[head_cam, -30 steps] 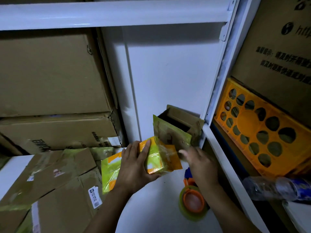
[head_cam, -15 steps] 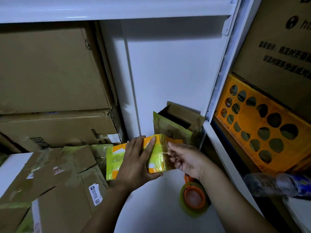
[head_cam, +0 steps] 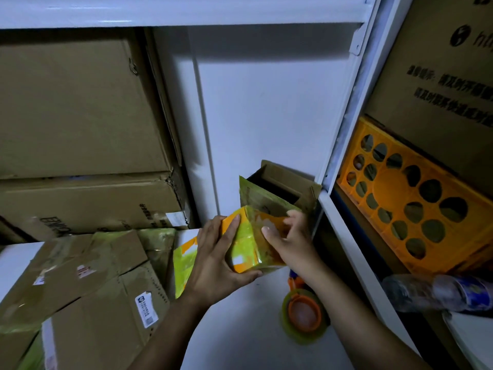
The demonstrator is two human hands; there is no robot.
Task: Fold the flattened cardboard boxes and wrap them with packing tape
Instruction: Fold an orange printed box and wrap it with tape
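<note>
Box (head_cam: 248, 236), one, orange-green, clamped between left hand (head_cam: 216, 260) and right hand (head_cam: 288, 244); one tape roll (head_cam: 304, 316) below; label print unreadable.

Dim, yellowish light with deep shadow under the upper shelf (head_cam: 186, 12), wide-angle bending at edges, slightly soft detail.

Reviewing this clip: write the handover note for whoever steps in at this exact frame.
Left hand grips the small orange box, partly wrapped in greenish tape, from its left side.
Right hand pinches the box's right end, apparently pressing tape down.
Tape roll lies on the white shelf, below the right wrist.
An open cardboard box stands behind; taped boxes are piled at left.
Left: finish wrapping this box, then set it aside.
</note>
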